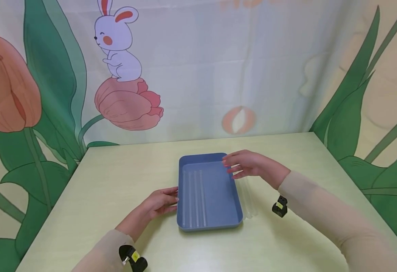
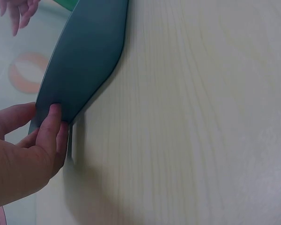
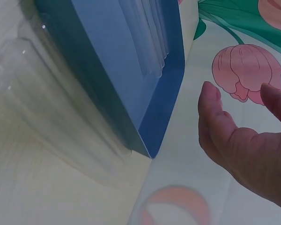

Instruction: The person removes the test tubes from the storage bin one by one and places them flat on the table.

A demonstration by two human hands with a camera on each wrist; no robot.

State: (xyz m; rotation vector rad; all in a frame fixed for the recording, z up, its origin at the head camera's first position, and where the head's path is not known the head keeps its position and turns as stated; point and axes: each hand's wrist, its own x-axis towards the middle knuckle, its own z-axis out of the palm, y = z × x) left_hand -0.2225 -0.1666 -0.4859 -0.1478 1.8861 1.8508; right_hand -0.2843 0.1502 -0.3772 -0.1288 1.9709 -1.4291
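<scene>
The left hand, its fingers slightly apart, touches the outer left wall of 1 blue tray, set mid-tabletop short of the back edge. Clear tubes lie lengthwise along its left half; more clear tubes lie on the tabletop just beside its right wall, and the right hand hovers by its back right corner, thumb and fingers apart.

Passable from above into bare right half of blue tray. Taken up on left by clear tubes. Blocked at left side by left hand, near far right corner by right hand, just beyond right side by more tubes. Free across table further left; bounded behind by curtain.
</scene>
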